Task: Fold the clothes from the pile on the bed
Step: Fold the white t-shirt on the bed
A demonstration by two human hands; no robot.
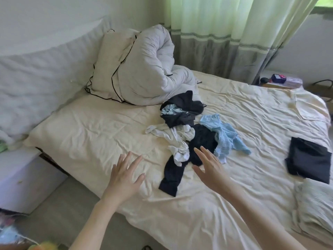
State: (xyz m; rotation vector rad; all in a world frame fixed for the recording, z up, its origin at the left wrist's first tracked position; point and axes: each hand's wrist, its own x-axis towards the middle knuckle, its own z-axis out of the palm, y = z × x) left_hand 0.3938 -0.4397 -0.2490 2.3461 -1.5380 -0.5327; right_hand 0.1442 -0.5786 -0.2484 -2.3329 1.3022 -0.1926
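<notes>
Clothes in a loose pile [191, 130] lie near the middle of the bed [100, 134], on its wrinkled cream sheet. Both hands reach out over the near part of the bed, fingers straight and spread wide, holding nothing. The left hand [124, 179] hovers over bare sheet to the left of the pile, apart from it. The right hand [210, 170] is at the pile's near edge, its fingertips over a black garment [201, 141] whose long dark leg or sleeve [173, 177] trails toward the near side, between the two hands. Whether the right hand touches the cloth cannot be told.

A crumpled white garment [173, 139] lies just left of the black one, a light blue knitted piece [225, 136] just right of it, and a dark garment with a pale blue print [182, 109] at the far end of the pile.

Well apart to the right lies a folded black garment [308, 159], flat on the sheet. Nearer, at the right edge, is a pale folded cloth [315, 208]. At the far left, a white rolled duvet [153, 69] leans against a pillow with black piping [108, 64]. Green curtains [225, 33] hang behind the bed.
</notes>
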